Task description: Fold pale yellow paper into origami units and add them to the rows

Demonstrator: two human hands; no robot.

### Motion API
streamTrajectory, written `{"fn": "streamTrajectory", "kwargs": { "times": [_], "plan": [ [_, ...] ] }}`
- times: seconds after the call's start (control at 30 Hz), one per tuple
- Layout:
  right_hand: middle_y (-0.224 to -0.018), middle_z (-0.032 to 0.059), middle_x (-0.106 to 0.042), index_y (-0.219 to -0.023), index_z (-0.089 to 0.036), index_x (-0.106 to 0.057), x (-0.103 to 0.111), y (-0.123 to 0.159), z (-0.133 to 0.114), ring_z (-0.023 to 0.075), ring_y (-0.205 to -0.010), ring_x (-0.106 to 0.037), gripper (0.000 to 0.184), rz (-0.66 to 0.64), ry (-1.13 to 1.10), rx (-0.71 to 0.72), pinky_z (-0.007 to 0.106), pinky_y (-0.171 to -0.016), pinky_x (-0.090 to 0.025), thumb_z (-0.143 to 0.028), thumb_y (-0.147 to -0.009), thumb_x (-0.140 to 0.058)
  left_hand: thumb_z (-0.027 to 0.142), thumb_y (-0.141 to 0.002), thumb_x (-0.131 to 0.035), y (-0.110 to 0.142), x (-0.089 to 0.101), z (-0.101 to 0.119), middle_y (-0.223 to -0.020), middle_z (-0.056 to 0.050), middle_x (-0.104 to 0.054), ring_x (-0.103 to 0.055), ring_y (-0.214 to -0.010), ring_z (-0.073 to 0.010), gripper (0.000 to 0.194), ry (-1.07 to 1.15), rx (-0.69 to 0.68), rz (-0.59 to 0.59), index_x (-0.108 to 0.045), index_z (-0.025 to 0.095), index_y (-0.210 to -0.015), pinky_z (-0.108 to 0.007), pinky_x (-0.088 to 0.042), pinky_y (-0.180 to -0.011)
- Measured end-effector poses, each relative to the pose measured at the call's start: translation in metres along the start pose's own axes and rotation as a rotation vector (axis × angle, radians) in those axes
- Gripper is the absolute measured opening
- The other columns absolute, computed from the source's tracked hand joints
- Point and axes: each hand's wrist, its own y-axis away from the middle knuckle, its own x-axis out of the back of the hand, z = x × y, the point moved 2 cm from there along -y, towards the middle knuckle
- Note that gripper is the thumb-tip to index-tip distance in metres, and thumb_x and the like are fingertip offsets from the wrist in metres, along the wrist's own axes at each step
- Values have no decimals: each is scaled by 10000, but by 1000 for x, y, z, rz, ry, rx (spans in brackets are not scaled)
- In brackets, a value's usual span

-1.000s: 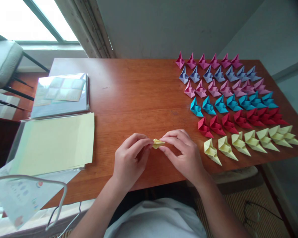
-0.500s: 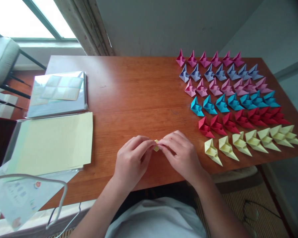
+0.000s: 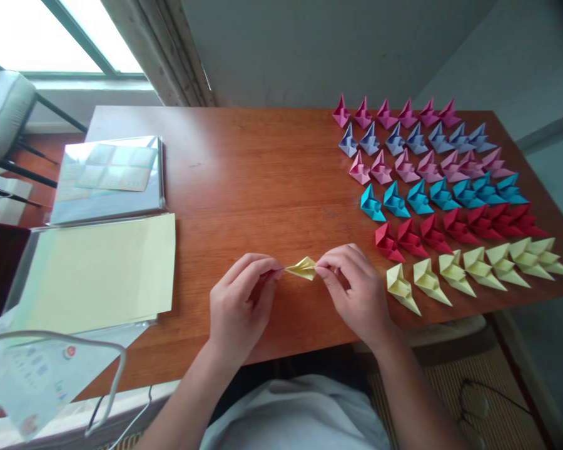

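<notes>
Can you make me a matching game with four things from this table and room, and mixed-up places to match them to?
Things:
1. Turquoise row
2. Small yellow folded paper
3. Chair
4. Big pale yellow sheet

Places:
A. Pinched between the left hand and the right hand
B. Lying flat, left of both hands
C. Between the light pink row and the red row
D. Near the window

Right pairs: 1-C, 2-A, 3-D, 4-B
</notes>
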Motion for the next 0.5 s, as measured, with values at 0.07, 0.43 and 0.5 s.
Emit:
{"fn": "streamTrajectory", "kwargs": {
  "times": [0.07, 0.43, 0.5],
  "plan": [
    [-858, 31, -625, -900, -211, -592, 3, 1, -1, 179, -822, -557, 111, 40, -17, -25, 324, -739, -458, -125, -970, -577, 30, -896, -620, 0, 2, -2, -875, 16, -686, -647, -804, -82, 158, -1, 23, 28, -653, 184, -896, -170, -500, -758],
    [-852, 11, -593, -876, -215, -584, 13, 5, 4, 162, -814, -558, 121, 133, -137, -138, 316, -729, -457, -147, -975, -575, 88, -906, -647, 3, 8, -11, -892, 8, -671, -636, -832, -112, 123, 159, 135, 92, -653, 210, -921, -225, -516, -755],
    [-851, 9, -591, -868, -216, -584, 13, 7, 4, 163, -814, -559, 124, 151, -139, -140, 319, -729, -458, -147, -971, -582, 96, -905, -653, 3, 8, -11, -893, 10, -670, -634, -838, -112, 118, 173, 141, 98, -654, 212, -921, -230, -516, -769]
  ]
}}
